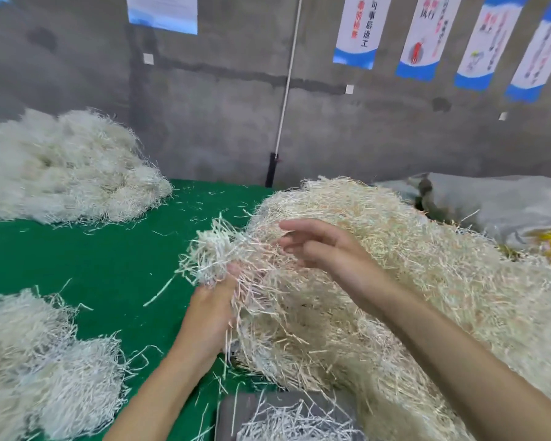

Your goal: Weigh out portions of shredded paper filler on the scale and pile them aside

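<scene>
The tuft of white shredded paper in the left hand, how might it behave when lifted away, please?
Probably light and floppy: the tuft of white shredded paper is loose thin strips splaying above the left hand. It will likely snag, since strands run into the big cream shredded-paper mound. Expect shedding; stray strips dot the green table cover.

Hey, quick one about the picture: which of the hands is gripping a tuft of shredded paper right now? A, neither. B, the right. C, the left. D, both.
C: the left hand has its fingers curled round a tuft of shredded paper at the edge of the big bale, while the right hand is held open over the bale and grips nothing.
</scene>
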The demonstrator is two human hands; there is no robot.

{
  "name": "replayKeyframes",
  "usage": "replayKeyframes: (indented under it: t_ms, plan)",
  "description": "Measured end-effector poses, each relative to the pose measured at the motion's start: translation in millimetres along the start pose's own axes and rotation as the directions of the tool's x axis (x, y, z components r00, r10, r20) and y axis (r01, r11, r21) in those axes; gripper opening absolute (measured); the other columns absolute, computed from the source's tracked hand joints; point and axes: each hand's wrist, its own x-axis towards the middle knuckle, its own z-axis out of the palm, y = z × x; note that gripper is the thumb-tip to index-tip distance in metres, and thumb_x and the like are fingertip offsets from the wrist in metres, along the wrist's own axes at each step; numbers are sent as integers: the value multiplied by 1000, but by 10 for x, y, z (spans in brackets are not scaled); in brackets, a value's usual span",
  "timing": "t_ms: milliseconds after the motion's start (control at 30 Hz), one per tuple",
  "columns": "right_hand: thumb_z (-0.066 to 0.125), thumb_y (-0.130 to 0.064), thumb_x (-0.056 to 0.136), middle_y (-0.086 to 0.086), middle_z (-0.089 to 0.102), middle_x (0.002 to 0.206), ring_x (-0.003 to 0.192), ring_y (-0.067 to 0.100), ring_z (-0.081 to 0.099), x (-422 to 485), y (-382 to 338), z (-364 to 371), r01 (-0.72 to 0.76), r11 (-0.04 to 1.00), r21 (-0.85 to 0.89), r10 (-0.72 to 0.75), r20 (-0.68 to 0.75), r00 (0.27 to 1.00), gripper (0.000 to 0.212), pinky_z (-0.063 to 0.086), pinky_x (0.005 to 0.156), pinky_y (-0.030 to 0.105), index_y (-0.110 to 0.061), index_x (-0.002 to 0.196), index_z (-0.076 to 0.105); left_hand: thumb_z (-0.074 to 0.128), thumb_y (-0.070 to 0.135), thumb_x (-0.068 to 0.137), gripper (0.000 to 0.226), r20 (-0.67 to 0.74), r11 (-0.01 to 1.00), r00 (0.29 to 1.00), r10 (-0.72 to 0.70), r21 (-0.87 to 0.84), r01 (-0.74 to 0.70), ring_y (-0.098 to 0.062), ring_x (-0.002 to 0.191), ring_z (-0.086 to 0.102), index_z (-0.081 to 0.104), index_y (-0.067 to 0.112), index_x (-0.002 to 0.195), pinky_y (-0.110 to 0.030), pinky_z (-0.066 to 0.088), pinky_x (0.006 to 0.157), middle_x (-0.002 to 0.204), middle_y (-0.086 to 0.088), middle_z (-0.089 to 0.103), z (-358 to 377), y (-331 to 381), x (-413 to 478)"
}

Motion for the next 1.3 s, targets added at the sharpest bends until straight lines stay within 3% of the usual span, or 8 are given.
replayKeyframes:
  t_ms: [200, 400, 567, 767, 900, 1033, 1200, 1300]
  plan:
    - [59, -61, 84, -12, 14, 162, 143, 9, 19, -49, 684, 165, 1, 754, -657, 277, 320, 906, 92, 16, 117, 37, -36, 156, 7, 58, 52, 86, 77, 56, 825, 996, -66, -559, 86, -31, 137, 42, 31, 22, 152, -53, 31, 115, 155, -12, 36, -153, 36, 86]
    - [60, -46, 94, -1, 54, 138, 123, 16, 51, -63, 1068, 149, 17, 590, -807, 277, 222, 935, 51, 39, 110, 38, -22, 138, 50, 53, 37, 92, 44, 75, 734, 987, -140, -661, 155, -4, 41, 42, 49, 3, 121, -16, 44, 40, 65, -1, 56, -249, 100, 124]
    - [66, -23, 90, -19, 61, 123, 104, -7, 58, -92, 926, 10, 26, 711, -703, 102, 139, 985, 37, 50, 92, 15, -31, 125, 60, 52, 63, 86, 83, 50, 988, 987, -153, 35, 152, -16, 70, 65, 32, 14, 150, -32, 55, 78, 102, -6, 65, -203, 20, 116]
    - [50, -41, 84, -29, 56, 118, 97, -13, 55, -230, 590, -330, -47, 720, -693, -98, -168, 981, 42, 48, 83, 10, -37, 126, 57, 57, 41, 71, 27, 158, 990, 985, -74, -109, 92, -12, 66, 45, 49, 19, 83, -37, 50, 82, 86, -9, 43, -141, -6, 81]
    - [62, -42, 87, -8, 59, 120, 103, 6, 57, -289, 690, -371, -185, 417, -890, -32, -218, 975, 59, 47, 93, 23, -27, 141, 46, 81, 69, 47, 87, 215, 993, 971, -108, -21, 115, -8, 65, 48, 43, 12, 101, -32, 52, 80, 85, -8, 47, -201, 37, 65]
    - [53, -16, 95, -10, 56, 68, 66, 5, 57, -300, 794, -358, -192, 313, -930, -40, -215, 976, 25, 54, 64, 20, -28, 74, 54, 67, 84, 52, 114, 48, 963, 994, -99, 258, 84, -24, 88, 69, 41, 14, 138, -49, 52, 96, 101, -17, 66, -169, 7, 80]
    - [58, -27, 94, -7, 59, 59, 51, 5, 53, -189, 502, -250, -97, 503, -859, -235, -244, 941, 24, 44, 47, 18, -19, 71, 61, 38, 95, 62, 101, 24, 963, 995, -94, 257, 85, -32, 85, 70, 65, 2, 91, -41, 41, 101, 70, -4, 63, -91, -24, 37]
    - [61, -27, 93, -1, 62, 60, 46, 8, 48, -102, 275, 6, 3, 643, -765, -233, -192, 953, 22, 41, 44, 17, -16, 74, 64, 40, 78, 84, 71, 67, 976, 987, -146, 175, 133, -21, 136, 44, 60, 30, 132, -52, 21, 117, 139, 1, 53, 29, 20, 99]
